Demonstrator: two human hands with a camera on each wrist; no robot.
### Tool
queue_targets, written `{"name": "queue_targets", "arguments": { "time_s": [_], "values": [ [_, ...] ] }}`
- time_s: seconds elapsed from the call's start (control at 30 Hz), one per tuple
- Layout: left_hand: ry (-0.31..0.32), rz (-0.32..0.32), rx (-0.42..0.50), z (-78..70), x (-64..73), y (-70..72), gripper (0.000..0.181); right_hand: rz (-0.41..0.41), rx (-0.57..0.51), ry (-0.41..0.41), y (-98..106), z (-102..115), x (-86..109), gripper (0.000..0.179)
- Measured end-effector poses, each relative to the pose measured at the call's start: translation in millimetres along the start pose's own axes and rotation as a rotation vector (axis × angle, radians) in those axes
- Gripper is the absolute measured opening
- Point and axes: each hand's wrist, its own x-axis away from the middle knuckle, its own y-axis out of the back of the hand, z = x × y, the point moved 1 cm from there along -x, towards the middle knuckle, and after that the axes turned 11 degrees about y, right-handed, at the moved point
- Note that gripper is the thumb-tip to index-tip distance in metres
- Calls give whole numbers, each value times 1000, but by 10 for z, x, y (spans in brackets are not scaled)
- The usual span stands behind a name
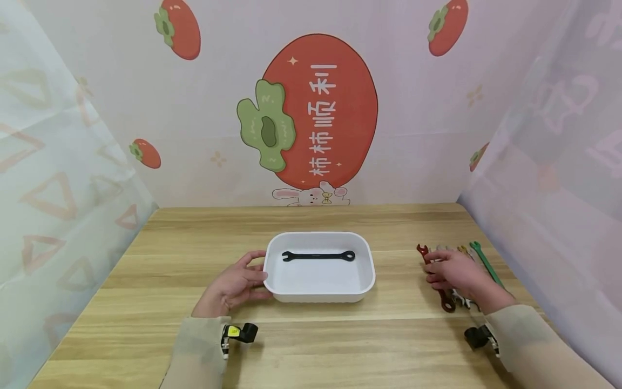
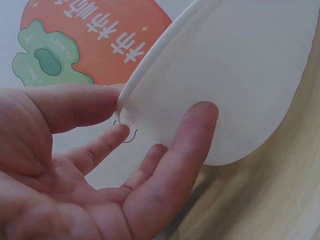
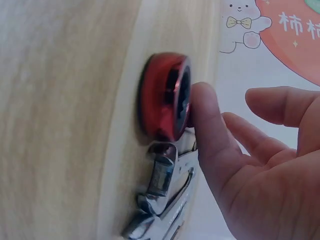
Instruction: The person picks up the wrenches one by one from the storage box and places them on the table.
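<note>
A white tray [image 1: 318,297] stands mid-table with a black combination wrench [image 1: 318,256] lying inside it. My left hand [image 1: 238,283] is at the tray's left end, its fingers spread along the outer wall and the thumb tip at the rim [image 2: 150,55]. On the right, my right hand [image 1: 459,273] is over a group of wrenches, its fingers by a red wrench [image 1: 447,302]. One finger overlaps the red ring end [image 3: 162,97] in the right wrist view, while the thumb stands apart. Silver wrenches [image 3: 165,180] lie beside it, partly hidden by the hand.
At the group's right edge lies a green wrench [image 1: 487,263], with a gold-coloured wrench end [image 1: 463,249] showing near it. The wooden table [image 1: 320,346] is bounded by a printed cloth [image 1: 413,162] at the back and hanging sheets on both sides.
</note>
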Motion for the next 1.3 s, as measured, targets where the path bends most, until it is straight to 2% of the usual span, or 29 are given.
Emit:
{"name": "queue_targets", "arguments": {
  "time_s": [0.27, 0.43, 0.5, 0.57, 0.63, 0.73, 0.77, 0.83, 0.9, 1.0, 1.13, 1.3],
  "values": [
    [-7, 11, -3, -8, 21, 5, 65, -2, 38, 4, 10, 14, -13, 47],
    [-2, 4, -2, 0, 7, 0, 64, -34, 59, 44, -1, 37, -75, 52],
    [-3, -2, 1, 5, 1, 6, 63, -42, 36, 87, -44, 140, -97, 59],
    [-4, -3, 0, 4, 3, 12, 62, -30, -23, 184, -115, 294, -126, 64],
    [-5, -2, -2, 2, 4, 17, 63, 37, -140, 333, -218, 468, -171, 62],
    [0, -5, -4, -5, 4, 14, 63, 228, -310, 569, -431, 715, -282, 52],
    [2, -6, -4, -8, 3, 12, 64, 302, -351, 618, -516, 783, -326, 50],
    [3, -6, -3, -13, 3, 8, 64, 424, -373, 662, -710, 899, -417, 49],
    [3, -7, -2, -13, 2, 7, 64, 496, -334, 646, -915, 979, -513, 51],
    [-2, -1, -3, -15, 6, 1, 64, 532, -229, 587, -1176, 1039, -650, 55],
    [0, -3, 0, -15, 4, -3, 63, 500, -91, 536, -1389, 1069, -788, 60],
    [-2, 2, 1, -10, -5, 7, 64, 445, 40, 464, -1529, 1083, -888, 60]
  ]
}}
